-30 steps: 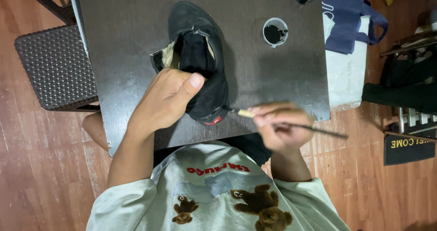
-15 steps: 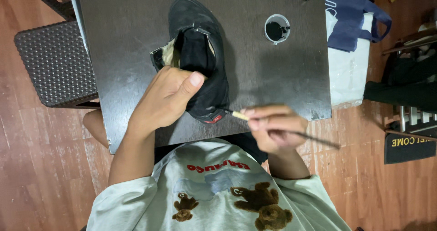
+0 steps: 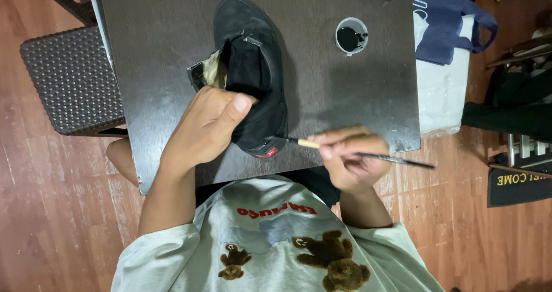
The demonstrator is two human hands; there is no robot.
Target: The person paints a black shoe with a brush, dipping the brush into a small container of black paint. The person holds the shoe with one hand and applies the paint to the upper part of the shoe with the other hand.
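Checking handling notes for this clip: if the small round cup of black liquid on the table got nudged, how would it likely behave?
The cup looks small and probably light, so it would likely slide on the smooth dark table. It is open-topped, so its black contents could slop out.

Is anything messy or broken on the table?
Yes, the black shoe looks worn: pale lining shows at its opening by the left hand. The right hand touches a thin brush to the shoe's heel. The small cup of black liquid stands upright, nothing spilled.

Black shoe (image 3: 253,73) under left hand (image 3: 204,128), heel twd right hand (image 3: 351,157); thin brush (image 3: 368,155) tip touching heel.
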